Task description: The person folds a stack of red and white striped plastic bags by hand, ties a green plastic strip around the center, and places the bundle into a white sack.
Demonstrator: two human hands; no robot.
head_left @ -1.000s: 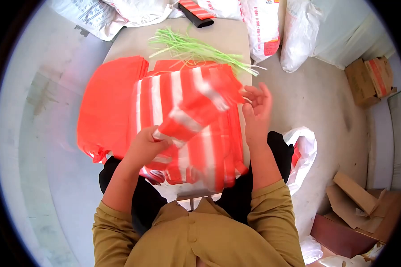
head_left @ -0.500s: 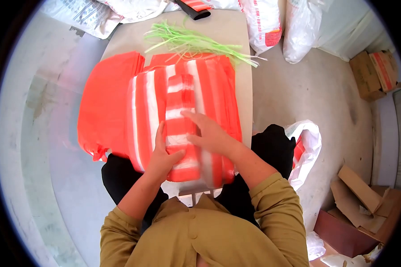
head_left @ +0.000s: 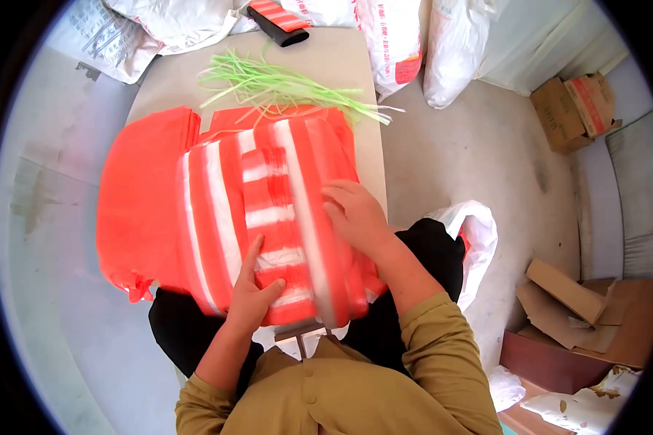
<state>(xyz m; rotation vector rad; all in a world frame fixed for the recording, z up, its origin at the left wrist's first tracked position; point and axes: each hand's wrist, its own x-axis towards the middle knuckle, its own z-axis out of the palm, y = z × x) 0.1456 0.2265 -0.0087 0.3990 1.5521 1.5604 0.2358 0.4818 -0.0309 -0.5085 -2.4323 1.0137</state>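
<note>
A stack of red-and-white striped plastic bags (head_left: pixel 228 192) lies before me, with a narrow folded striped bundle (head_left: pixel 270 216) on top. My left hand (head_left: pixel 252 293) rests on the bundle's near left edge, thumb and fingers spread. At the stack's right side, my right hand (head_left: pixel 359 217) has bent fingers on the striped plastic flap (head_left: pixel 308 239), which is raised and blurred by motion. Part of its grip is hidden. Plain red plastic bags (head_left: pixel 145 196) lie to the left, partly under the striped stack.
Green plastic strips (head_left: pixel 276 83) lie on the table (head_left: pixel 159 83) beyond the stack. A black-and-striped roll (head_left: pixel 279 25) is at the far edge. White sacks (head_left: pixel 388 43) stand behind. An open white bag (head_left: pixel 482 239) and cardboard boxes (head_left: pixel 566 359) are at right.
My right hand has moved from the folded bundle to the stack's right side, where the flap is now raised. My left hand stays by the bundle. The whole view has shifted slightly.
</note>
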